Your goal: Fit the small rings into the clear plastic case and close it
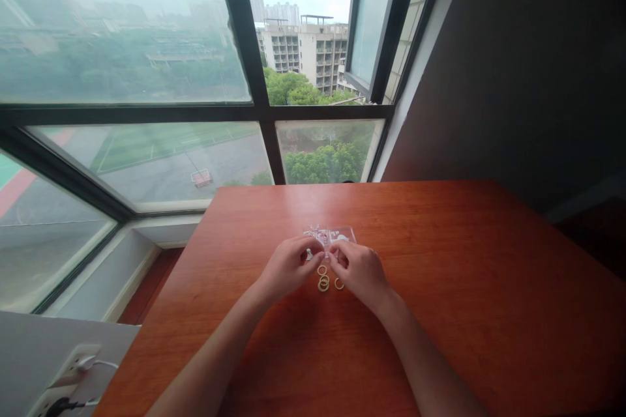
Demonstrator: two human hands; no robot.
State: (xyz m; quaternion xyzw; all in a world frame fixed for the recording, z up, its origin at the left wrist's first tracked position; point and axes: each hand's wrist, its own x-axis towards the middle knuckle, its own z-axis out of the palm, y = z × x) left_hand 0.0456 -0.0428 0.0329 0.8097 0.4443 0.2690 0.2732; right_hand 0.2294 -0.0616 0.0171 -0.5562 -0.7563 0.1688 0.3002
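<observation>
Both of my hands meet over the middle of a reddish wooden table (440, 287). My left hand (288, 267) and my right hand (359, 270) are curled, fingertips pinched together on a small clear item between them; I cannot make out what it is. Just below the fingertips lie a few small yellowish rings (323, 283) on the wood. A clear plastic packet (337, 234) lies flat just beyond my fingers.
A large dark-framed window (254, 111) stands behind the table's far edge, one pane swung open at the right. A dark wall (513, 78) runs along the right. At the lower left a white power socket (73, 365) holds plugged cables.
</observation>
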